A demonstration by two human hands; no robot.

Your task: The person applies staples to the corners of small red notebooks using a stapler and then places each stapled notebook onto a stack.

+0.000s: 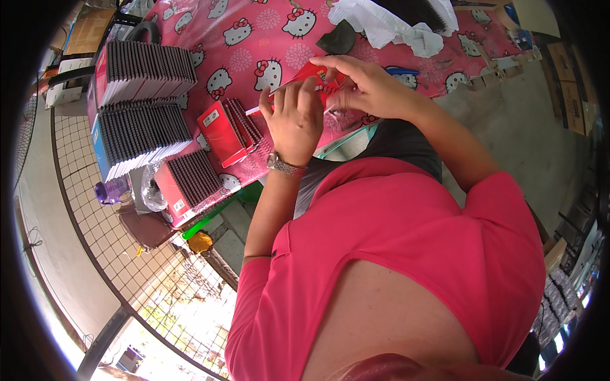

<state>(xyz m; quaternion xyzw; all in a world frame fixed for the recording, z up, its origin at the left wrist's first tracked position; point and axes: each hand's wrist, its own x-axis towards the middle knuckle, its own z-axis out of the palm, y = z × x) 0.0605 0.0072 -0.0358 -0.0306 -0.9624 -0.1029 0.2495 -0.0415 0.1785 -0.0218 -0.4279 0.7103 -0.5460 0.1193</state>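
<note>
A red-covered notebook (325, 77) with white edges lies at the table's near edge, partly hidden under my hands. My left hand (294, 117), a metal watch on its wrist, has its fingers bent down onto the notebook's left side. Over its right side is my right hand (372, 89), index finger stretched out and thumb apart, the thumb blurred; I see nothing held in it. To the left of my left hand sits a small stack of red notebooks (219, 132) with dark spiral bindings.
Three bigger rows of spiral-bound notebooks (146, 136) line the table's left end. Beyond my hands lie a dark green piece (337, 39) and white plastic wrapping (387, 28). A blue item (401, 72) is near my right wrist. Wire mesh (95, 222) stands at left.
</note>
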